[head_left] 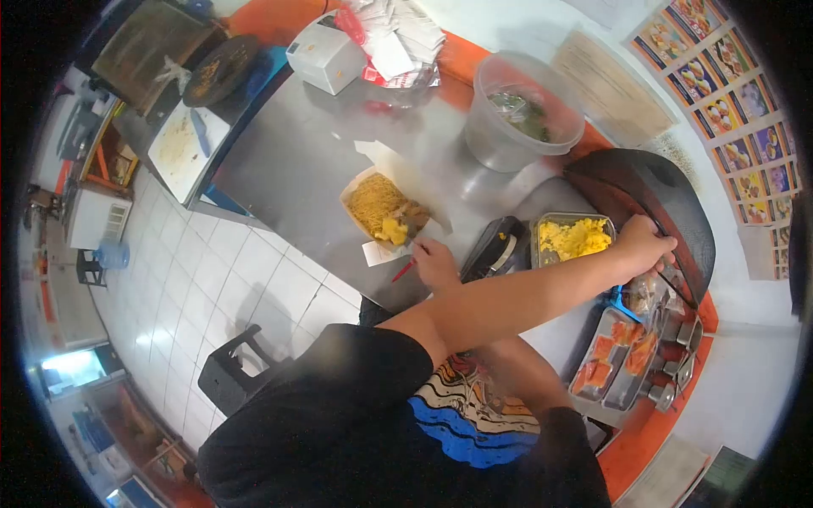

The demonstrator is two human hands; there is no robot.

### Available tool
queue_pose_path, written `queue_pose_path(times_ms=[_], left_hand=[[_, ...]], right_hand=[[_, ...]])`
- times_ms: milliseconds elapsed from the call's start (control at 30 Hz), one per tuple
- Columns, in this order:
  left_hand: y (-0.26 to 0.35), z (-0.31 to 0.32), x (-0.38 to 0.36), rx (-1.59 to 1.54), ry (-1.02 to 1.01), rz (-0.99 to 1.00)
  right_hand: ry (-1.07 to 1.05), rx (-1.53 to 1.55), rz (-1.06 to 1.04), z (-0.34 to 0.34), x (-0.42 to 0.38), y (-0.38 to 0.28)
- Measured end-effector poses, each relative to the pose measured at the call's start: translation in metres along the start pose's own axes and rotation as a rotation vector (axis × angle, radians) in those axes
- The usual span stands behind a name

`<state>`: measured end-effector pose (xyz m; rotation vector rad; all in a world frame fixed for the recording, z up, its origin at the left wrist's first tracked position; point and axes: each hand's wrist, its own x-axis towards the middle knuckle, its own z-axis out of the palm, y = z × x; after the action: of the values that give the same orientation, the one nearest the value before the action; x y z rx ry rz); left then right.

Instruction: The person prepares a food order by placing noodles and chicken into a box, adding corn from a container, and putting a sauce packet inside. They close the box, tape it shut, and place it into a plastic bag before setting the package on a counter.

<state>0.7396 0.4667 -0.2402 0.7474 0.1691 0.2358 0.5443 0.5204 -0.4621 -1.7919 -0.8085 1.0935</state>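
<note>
My arms cross. My left hand [645, 247] reaches to the right, its fingers closed on the edge of a dark domed lid [669, 190]. Below it is a clear container with yellow food [576, 237]. My right hand [436, 264] emerges beyond my left forearm, fingers closed on a thin red utensil [405, 270]. Beside it lies an open takeaway box [349, 201] with crumbly golden food [375, 203], yellow pieces and brownish pieces. The utensil's far end is hard to make out. A black case-like object [491, 245] lies between my hands.
A large clear tub [500, 144] holds leafy greens. Behind the steel table [288, 152] are a white box [326, 55] and paper packets [406, 38]. Trays of orange-red food [605, 360] sit at right; a knife [200, 133] lies on a white board [182, 157].
</note>
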Motion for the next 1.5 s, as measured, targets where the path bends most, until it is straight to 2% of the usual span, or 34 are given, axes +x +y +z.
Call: queue_pose_path(times_ms=[100, 200, 300, 400, 500, 600, 667, 733, 833, 933, 1033, 1067, 1100, 1167, 1200, 1267, 1367, 1500], left_hand=[[-0.005, -0.001, -0.004, -0.032, 0.017, -0.023], [-0.01, -0.004, -0.006, -0.048, 0.012, -0.038], [-0.014, -0.009, -0.007, -0.013, -0.008, -0.046], [-0.018, -0.009, -0.008, -0.03, -0.003, -0.059], [-0.016, -0.01, -0.009, -0.008, -0.027, -0.052], [-0.018, -0.012, -0.013, 0.008, -0.031, -0.063], [-0.019, -0.014, -0.016, 0.034, -0.038, -0.071], [-0.014, -0.017, -0.028, 0.031, -0.04, -0.109], [-0.021, -0.021, -0.04, 0.032, -0.033, -0.186], [-0.04, -0.036, -0.057, 0.076, -0.018, -0.219], [-0.054, -0.052, -0.084, 0.138, -0.03, -0.232], [-0.052, -0.05, -0.094, 0.159, -0.013, -0.263], [-0.051, -0.05, -0.105, 0.174, 0.01, -0.293], [-0.061, -0.057, -0.116, 0.185, 0.093, -0.354], [-0.067, -0.062, -0.121, 0.21, 0.08, -0.366], [-0.078, -0.076, -0.127, 0.262, 0.061, -0.383], [-0.094, -0.091, -0.133, 0.256, 0.089, -0.432], [-0.1, -0.094, -0.142, 0.242, 0.144, -0.51]], right_hand=[[0.18, -0.585, -0.496, 0.024, 0.012, 0.006], [0.128, -0.801, -0.393, 0.031, 0.01, 0.008], [0.271, -0.692, -0.459, 0.03, 0.003, 0.004], [0.281, -0.617, -0.514, 0.023, 0.007, 0.008], [0.273, -0.395, -0.481, 0.012, 0.002, 0.001], [0.245, -0.042, -0.353, -0.015, -0.009, 0.005], [0.302, 0.247, -0.215, -0.051, -0.038, -0.006], [0.51, 0.249, 0.01, -0.093, -0.056, 0.018], [0.686, 0.364, -0.034, -0.17, -0.074, 0.046], [0.837, 0.497, -0.084, -0.212, -0.091, 0.074], [1.092, 0.365, -0.321, -0.225, -0.092, 0.111], [1.116, 0.294, -0.247, -0.225, -0.111, 0.094], [1.286, 0.38, -0.102, -0.215, -0.104, 0.137], [1.23, 0.842, 0.088, -0.198, -0.102, 0.15], [0.973, 1.188, 0.115, -0.188, -0.112, 0.119], [0.591, 1.354, -0.006, -0.182, -0.1, 0.139], [0.507, 1.407, -0.042, -0.187, -0.095, 0.149], [0.825, 1.395, -0.072, -0.2, -0.123, 0.176]])
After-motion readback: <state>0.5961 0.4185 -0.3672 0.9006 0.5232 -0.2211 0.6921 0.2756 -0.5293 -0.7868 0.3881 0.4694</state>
